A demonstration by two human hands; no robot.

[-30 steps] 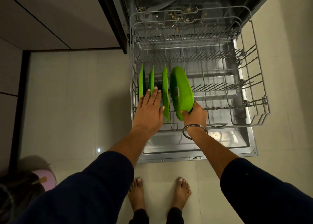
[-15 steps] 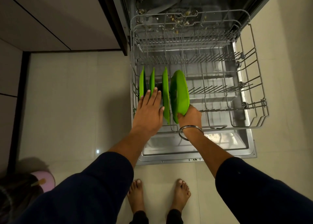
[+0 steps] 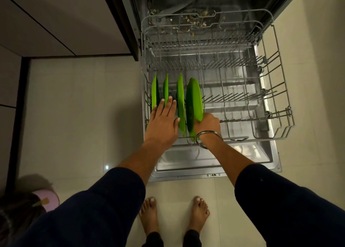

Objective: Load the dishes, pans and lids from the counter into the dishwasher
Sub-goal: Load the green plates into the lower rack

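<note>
The dishwasher's lower rack point(image 3: 276, 105) is pulled out over the open door point(image 3: 265, 159). Several green plates stand on edge in its left part. My right hand point(image 3: 208, 123) grips the near rim of the rightmost green plate point(image 3: 194, 101), which stands almost upright between the tines. My left hand point(image 3: 164, 121) lies flat with straight fingers on the two leftmost plates point(image 3: 154, 92), beside a third plate point(image 3: 180, 101). A metal bangle sits on my right wrist.
The right half of the rack holds only bare tines. Food bits lie on the tub floor point(image 3: 194, 21) at the back. Cabinet fronts point(image 3: 56, 23) stand to the left. A pink object point(image 3: 49, 200) sits on the floor at the lower left. My bare feet point(image 3: 173, 213) stand before the door.
My right hand has lowered the rightmost green plate from a tilt to nearly upright in the rack, closer to the third plate. My left hand has stayed on the left plates.
</note>
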